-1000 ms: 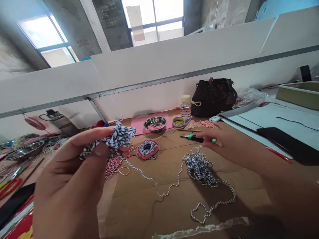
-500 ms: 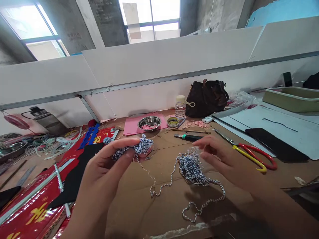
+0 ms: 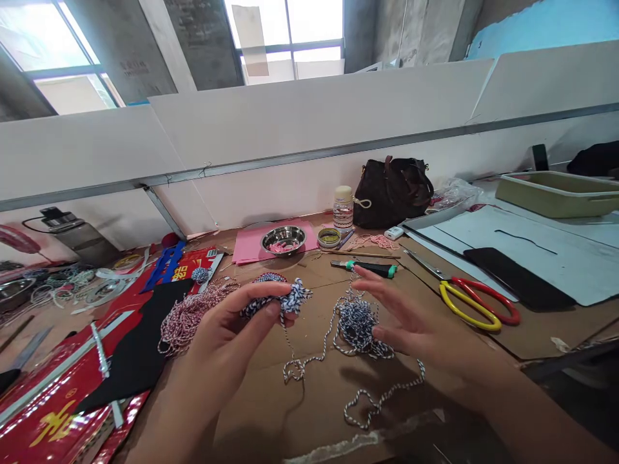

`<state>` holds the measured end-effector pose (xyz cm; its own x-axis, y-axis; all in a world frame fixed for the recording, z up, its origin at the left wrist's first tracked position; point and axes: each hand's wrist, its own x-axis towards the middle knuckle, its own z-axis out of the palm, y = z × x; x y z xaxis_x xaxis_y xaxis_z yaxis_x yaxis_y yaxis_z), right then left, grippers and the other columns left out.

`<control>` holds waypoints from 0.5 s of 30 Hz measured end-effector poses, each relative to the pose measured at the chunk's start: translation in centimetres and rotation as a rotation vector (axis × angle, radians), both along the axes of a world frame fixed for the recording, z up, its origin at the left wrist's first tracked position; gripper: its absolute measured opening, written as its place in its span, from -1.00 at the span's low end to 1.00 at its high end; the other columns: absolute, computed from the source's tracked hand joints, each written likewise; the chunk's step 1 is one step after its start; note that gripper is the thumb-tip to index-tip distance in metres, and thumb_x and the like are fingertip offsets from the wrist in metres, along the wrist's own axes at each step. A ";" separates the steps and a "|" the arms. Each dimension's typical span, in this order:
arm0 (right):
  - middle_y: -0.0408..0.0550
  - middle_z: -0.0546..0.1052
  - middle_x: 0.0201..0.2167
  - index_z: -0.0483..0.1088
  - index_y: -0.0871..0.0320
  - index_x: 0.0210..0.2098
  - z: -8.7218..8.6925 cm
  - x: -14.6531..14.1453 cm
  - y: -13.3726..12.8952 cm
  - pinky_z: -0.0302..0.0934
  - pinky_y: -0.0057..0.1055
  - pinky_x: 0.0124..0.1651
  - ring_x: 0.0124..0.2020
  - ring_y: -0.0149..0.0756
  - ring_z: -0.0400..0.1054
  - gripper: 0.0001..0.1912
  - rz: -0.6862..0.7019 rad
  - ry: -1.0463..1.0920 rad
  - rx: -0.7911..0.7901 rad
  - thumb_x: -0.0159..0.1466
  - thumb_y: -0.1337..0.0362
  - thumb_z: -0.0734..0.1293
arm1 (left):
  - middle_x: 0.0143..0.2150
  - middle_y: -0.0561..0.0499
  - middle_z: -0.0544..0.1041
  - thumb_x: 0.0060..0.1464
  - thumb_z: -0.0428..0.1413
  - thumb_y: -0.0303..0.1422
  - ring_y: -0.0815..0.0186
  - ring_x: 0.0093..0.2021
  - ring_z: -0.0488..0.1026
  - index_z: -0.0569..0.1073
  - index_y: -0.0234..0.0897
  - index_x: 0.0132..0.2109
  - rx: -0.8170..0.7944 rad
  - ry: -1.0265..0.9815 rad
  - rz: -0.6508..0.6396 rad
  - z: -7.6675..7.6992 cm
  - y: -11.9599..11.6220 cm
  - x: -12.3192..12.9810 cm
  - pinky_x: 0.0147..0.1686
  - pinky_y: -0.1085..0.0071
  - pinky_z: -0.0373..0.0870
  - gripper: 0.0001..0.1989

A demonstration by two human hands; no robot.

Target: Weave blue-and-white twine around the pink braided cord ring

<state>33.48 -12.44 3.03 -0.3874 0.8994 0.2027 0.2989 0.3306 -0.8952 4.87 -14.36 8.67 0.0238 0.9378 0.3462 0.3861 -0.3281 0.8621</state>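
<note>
Between thumb and fingers, my left hand (image 3: 244, 328) pinches a knotted piece of blue-and-white cord (image 3: 296, 298). A thin strand hangs from that piece and runs over the cardboard to a loose tangle of the same cord (image 3: 356, 322). My right hand (image 3: 409, 322) is at the tangle's right side, thumb and fingers spread apart; whether it touches the cord I cannot tell. A loose cord end (image 3: 362, 409) curls nearer to me. Behind my left hand lies a bundle of red-and-white cord (image 3: 188, 319), partly covered by it.
Scissors with red and yellow handles (image 3: 471, 303) lie at right, a box cutter (image 3: 370, 267) beyond the tangle. Farther back stand a steel bowl (image 3: 284, 241), a jar (image 3: 343, 207) and a dark bag (image 3: 394, 193). Red packaging (image 3: 62, 393) and black fabric (image 3: 140, 354) lie left.
My left hand has shifted right with the knotted piece, uncovering the red-and-white bundle. My right hand has moved left and lower against the tangle, fingers spreading wider. The view has shifted slightly.
</note>
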 end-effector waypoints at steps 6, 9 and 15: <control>-0.03 0.53 -0.14 0.43 0.05 -0.08 0.7 -1.4 -0.4 0.36 -0.31 -0.04 -0.14 -0.28 0.44 -0.79 -0.149 0.324 -0.086 0.37 0.12 0.29 | -0.43 0.08 0.48 0.18 0.06 -0.31 0.39 -0.45 0.34 0.57 -0.18 -0.33 -0.140 -0.088 -0.201 -0.7 1.4 0.6 -0.46 0.47 0.23 -0.80; -0.07 0.53 -0.18 0.44 0.04 -0.09 1.1 -2.1 -0.9 0.34 -0.38 -0.06 -0.14 -0.31 0.43 -0.82 -0.147 0.368 -0.090 0.37 0.16 0.30 | -0.56 0.11 0.34 0.19 0.03 -0.24 0.38 -0.53 0.21 0.59 -0.21 -0.21 -0.277 0.072 -0.273 -2.2 2.0 2.9 -0.51 0.45 0.11 -0.74; -0.08 0.54 -0.16 0.45 0.04 -0.11 1.8 -3.1 -2.1 0.35 -0.35 -0.01 -0.11 -0.31 0.43 -0.83 -0.078 0.391 -0.133 0.36 0.15 0.31 | -0.35 0.03 0.56 0.16 0.12 -0.16 0.31 -0.37 0.36 0.61 -0.22 -0.03 -0.220 0.152 -0.357 -4.6 2.8 6.6 -0.33 0.42 0.24 -0.66</control>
